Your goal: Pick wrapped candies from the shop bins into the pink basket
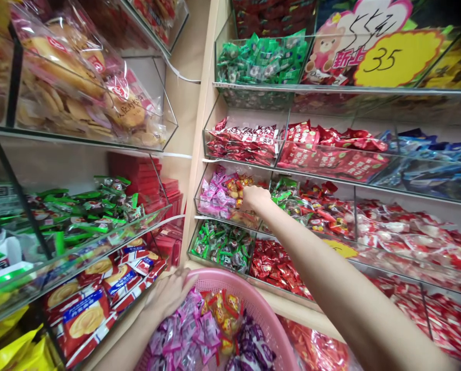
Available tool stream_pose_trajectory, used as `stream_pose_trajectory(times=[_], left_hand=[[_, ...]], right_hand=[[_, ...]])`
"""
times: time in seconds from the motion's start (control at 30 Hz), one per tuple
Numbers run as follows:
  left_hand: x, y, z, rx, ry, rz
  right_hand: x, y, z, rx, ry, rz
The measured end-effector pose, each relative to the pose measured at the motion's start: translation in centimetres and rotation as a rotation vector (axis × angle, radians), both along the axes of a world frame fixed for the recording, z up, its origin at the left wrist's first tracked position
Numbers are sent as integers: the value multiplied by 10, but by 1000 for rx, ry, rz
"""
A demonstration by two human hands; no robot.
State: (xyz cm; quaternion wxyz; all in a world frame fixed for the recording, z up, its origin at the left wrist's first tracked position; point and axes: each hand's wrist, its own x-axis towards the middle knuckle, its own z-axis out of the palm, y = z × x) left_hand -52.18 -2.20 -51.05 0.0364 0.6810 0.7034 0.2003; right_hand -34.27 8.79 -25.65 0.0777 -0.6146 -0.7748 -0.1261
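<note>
A pink plastic basket (267, 304) stands at the bottom of the view. Inside it lie pink-purple wrapped candies (187, 330), yellow-orange wrapped candies (226, 314) and dark purple wrapped ones (253, 345). My left hand (168, 291) grips the basket's left rim, its fingers curled over the edge. Reaching forward, my right hand (257, 198) is at a clear shelf bin, beside the yellow-orange candies (238, 186). Its fingers look closed and are mostly hidden behind the hand. Pink-purple candies (215, 198) fill that bin's left part.
Clear bins hold green-wrapped candies (223, 245), red-wrapped candies (279, 265) and red packets (242, 141). Left shelves carry bagged pastries (60, 62) and red-and-blue biscuit packs (85, 319). A yellow price sign (400, 57) hangs upper right. Bin edges and a wooden post (201, 118) border the reach.
</note>
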Motion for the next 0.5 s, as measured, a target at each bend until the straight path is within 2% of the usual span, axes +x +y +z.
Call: stream_pose_trajectory(times=[0.23,0.37,0.5], left_hand=[[1,0,0,5,31,11],[1,-1,1,3,23,8],[1,-2,1,21,38,1]], right_hand=[[-3,-7,-4,48,16,-1],[4,-15,1,108,29,21],[17,-38,7,307,101,104]])
